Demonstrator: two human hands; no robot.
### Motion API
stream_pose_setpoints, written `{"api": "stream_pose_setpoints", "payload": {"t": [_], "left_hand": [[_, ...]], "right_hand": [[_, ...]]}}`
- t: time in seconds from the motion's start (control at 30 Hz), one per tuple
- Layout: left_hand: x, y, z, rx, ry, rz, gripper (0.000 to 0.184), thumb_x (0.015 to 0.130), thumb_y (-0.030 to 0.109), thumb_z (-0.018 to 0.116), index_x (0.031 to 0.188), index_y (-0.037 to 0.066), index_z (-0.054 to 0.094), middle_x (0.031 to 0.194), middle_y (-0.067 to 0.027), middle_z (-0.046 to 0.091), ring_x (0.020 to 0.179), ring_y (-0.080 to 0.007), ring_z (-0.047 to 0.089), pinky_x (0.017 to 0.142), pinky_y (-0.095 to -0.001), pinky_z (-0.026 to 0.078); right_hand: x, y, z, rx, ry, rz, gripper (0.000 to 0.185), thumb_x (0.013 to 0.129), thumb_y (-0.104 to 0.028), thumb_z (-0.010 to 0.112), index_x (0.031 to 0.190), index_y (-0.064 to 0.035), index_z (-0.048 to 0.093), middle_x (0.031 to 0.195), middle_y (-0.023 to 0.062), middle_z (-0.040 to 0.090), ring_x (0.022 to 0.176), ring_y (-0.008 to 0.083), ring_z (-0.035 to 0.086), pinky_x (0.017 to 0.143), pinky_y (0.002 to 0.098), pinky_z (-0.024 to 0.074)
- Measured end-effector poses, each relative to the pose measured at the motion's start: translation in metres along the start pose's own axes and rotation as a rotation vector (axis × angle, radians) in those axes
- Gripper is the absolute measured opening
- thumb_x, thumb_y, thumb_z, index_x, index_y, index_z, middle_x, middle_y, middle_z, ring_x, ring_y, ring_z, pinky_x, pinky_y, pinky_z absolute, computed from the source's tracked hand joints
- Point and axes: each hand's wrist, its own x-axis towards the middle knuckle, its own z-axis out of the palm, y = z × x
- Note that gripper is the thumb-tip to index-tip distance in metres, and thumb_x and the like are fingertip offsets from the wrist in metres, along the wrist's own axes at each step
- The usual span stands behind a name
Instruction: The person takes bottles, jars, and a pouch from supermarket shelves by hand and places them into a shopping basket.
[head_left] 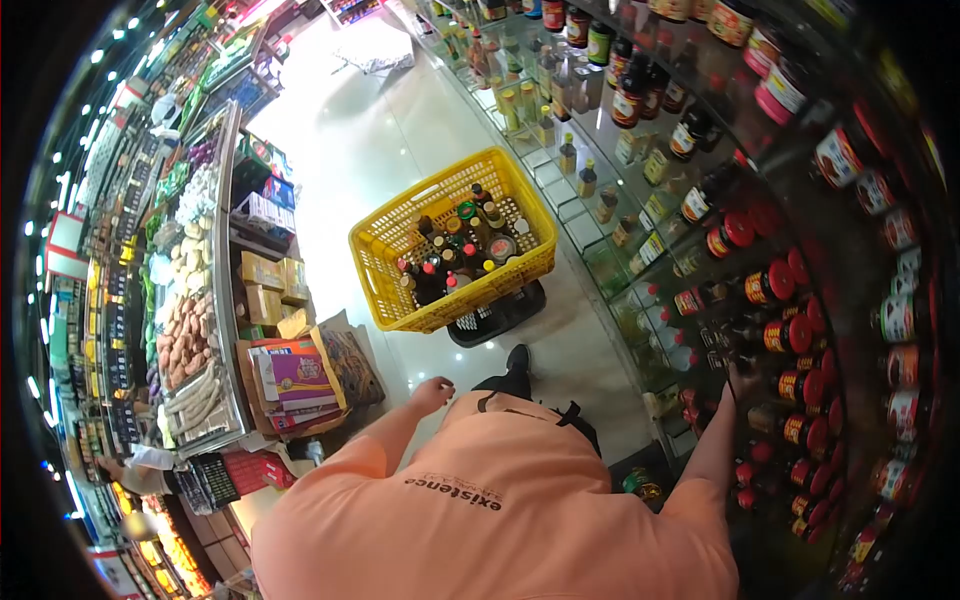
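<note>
My left hand [433,394] hangs by my waist, fingers loosely bent and slightly apart, with nothing in it. On the other side, my right hand [738,372] reaches in at the shelf among dark jars with red lids [788,333]. Its fingers are lost in the dark, so whether it grips a jar is unclear. Ahead of me a yellow shopping basket [400,318] holds several bottles and jars with red, yellow, green and dark caps. The basket sits over a black base [500,318].
Glass shelves [590,235] with several rows of sauce bottles and jars line the right. To the left, a produce stand [228,350] carries root vegetables, with cardboard boxes [268,290] beneath. Another person's arm [140,475] shows at lower left. Pale tiled floor [365,165] runs between.
</note>
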Motion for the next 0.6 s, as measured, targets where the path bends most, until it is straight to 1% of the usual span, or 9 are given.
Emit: {"api": "stream_pose_setpoints", "payload": {"t": [0.03, 0.2, 0.27, 0.3, 0.33, 0.37, 0.47, 0.57, 0.6], "left_hand": [[0.002, 0.012, -0.01, 0.017, 0.006, 0.025, 0.037, 0.089, 0.029, 0.065, 0.116, 0.004, 0.067, 0.092, -0.0113, 0.073, 0.078, -0.0198, 0.07, 0.074, -0.0336, 0.056], [0.034, 0.061, -0.055, 0.067, 0.109, 0.162, 0.032, 0.09, 0.03, 0.063, 0.112, 0.007, 0.068, 0.09, -0.0132, 0.072, 0.08, -0.0283, 0.07, 0.076, -0.0392, 0.054], [0.046, 0.1, -0.079, 0.219, 0.3, 0.295, 0.028, 0.091, 0.031, 0.063, 0.107, 0.008, 0.068, 0.089, -0.0145, 0.072, 0.083, -0.0342, 0.069, 0.076, -0.0434, 0.053], [0.053, 0.119, -0.089, 0.189, 0.382, 0.339, 0.03, 0.09, 0.032, 0.064, 0.107, 0.007, 0.065, 0.087, -0.0157, 0.071, 0.084, -0.0364, 0.068, 0.075, -0.0458, 0.053], [0.071, 0.131, -0.099, 0.172, 0.403, 0.327, 0.031, 0.09, 0.031, 0.064, 0.11, 0.007, 0.063, 0.089, -0.0164, 0.071, 0.086, -0.0361, 0.068, 0.075, -0.0457, 0.052], [0.091, 0.142, -0.109, 0.153, 0.424, 0.315, 0.033, 0.09, 0.031, 0.064, 0.114, 0.008, 0.061, 0.091, -0.017, 0.071, 0.087, -0.0357, 0.068, 0.076, -0.0456, 0.052], [0.156, 0.167, -0.141, 0.18, 0.405, 0.288, 0.05, 0.087, 0.031, 0.067, 0.129, 0.009, 0.051, 0.113, -0.0217, 0.065, 0.1, -0.0372, 0.066, 0.081, -0.0462, 0.052], [0.216, 0.177, -0.161, 0.385, 0.4, 0.243, 0.064, 0.084, 0.033, 0.068, 0.139, 0.011, 0.044, 0.121, -0.0257, 0.061, 0.11, -0.0414, 0.062, 0.092, -0.0481, 0.052], [0.241, 0.175, -0.167, 0.401, 0.287, 0.167, 0.067, 0.084, 0.033, 0.067, 0.141, 0.012, 0.041, 0.124, -0.0267, 0.061, 0.113, -0.0427, 0.06, 0.096, -0.0477, 0.051]], "right_hand": [[-0.006, 0.005, 0.0, -0.005, -0.014, -0.003, 0.062, 0.072, -0.016, 0.084, 0.124, 0.0026, 0.057, 0.125, 0.0166, 0.06, 0.112, 0.029, 0.061, 0.098, 0.0403, 0.0481], [-0.074, 0.065, 0.009, 0.33, 0.203, 1.181, 0.045, 0.081, -0.014, 0.075, 0.121, -0.0042, 0.058, 0.106, 0.0109, 0.063, 0.081, 0.0245, 0.065, 0.068, 0.0343, 0.0552], [-0.095, -0.082, 0.04, 0.423, 0.121, 1.326, 0.029, 0.082, -0.011, 0.07, 0.107, -0.006, 0.058, 0.096, 0.0072, 0.061, 0.069, 0.0211, 0.061, 0.055, 0.0332, 0.0517], [-0.144, -0.016, 0.045, 0.693, -0.049, 1.244, 0.019, 0.082, -0.008, 0.065, 0.098, -0.0086, 0.055, 0.089, 0.0054, 0.059, 0.066, 0.019, 0.058, 0.053, 0.0335, 0.0496], [-0.16, -0.081, 0.06, 0.226, -0.124, 1.145, 0.022, 0.082, -0.006, 0.064, 0.101, -0.0109, 0.055, 0.081, 0.0061, 0.058, 0.064, 0.0191, 0.058, 0.052, 0.0339, 0.0494], [-0.239, 0.023, 0.072, 0.116, -0.317, 0.982, 0.032, 0.084, -0.01, 0.066, 0.113, -0.0134, 0.054, 0.083, 0.0064, 0.058, 0.063, 0.0186, 0.058, 0.05, 0.0341, 0.0484], [-0.295, -0.141, 0.085, -0.066, -0.89, 1.203, 0.046, 0.085, -0.017, 0.071, 0.126, -0.0075, 0.052, 0.083, 0.0088, 0.062, 0.073, 0.0207, 0.063, 0.064, 0.037, 0.0527], [-0.374, -0.167, 0.091, -0.218, -1.196, 0.653, 0.037, 0.087, -0.018, 0.066, 0.119, -0.0003, 0.06, 0.094, 0.0145, 0.064, 0.09, 0.026, 0.065, 0.075, 0.0407, 0.0534], [-0.374, -0.187, 0.089, -0.228, -1.167, 0.678, 0.037, 0.087, -0.018, 0.066, 0.119, -0.0003, 0.06, 0.094, 0.0145, 0.064, 0.09, 0.026, 0.065, 0.075, 0.0407, 0.0534]]}}
